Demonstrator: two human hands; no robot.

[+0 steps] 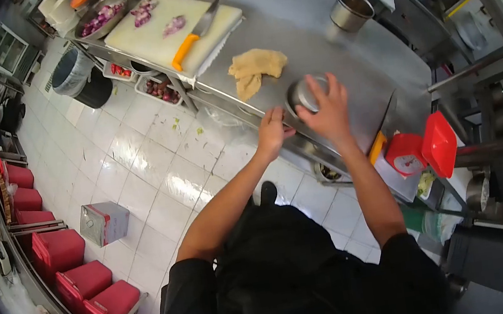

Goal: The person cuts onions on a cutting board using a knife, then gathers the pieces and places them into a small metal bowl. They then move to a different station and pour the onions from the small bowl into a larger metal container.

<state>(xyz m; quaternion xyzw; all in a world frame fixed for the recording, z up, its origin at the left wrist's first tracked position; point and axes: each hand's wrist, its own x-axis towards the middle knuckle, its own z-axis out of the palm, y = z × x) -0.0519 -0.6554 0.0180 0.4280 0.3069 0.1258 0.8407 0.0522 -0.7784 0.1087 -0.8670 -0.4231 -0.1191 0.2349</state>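
Observation:
My right hand (325,108) is curled over a small round metal bowl (302,94) near the front edge of the steel table (375,78), fingers on its top and side. My left hand (272,133) is at the table's edge just left of the bowl, thumb apart from the fingers, with nothing visible in it. Beyond the hands lies a crumpled tan cloth (258,65). Farther left, a knife (196,36) with an orange handle rests on a white cutting board (143,47), beside chopped purple onion (174,25).
A metal bowl of cut onion (102,18) sits beyond the board. Metal pots (351,10) stand at the back. To my right are a red scale (405,153) and a red tray (440,143). A lined bin (81,78) and a square tin (105,222) stand on the tiled floor.

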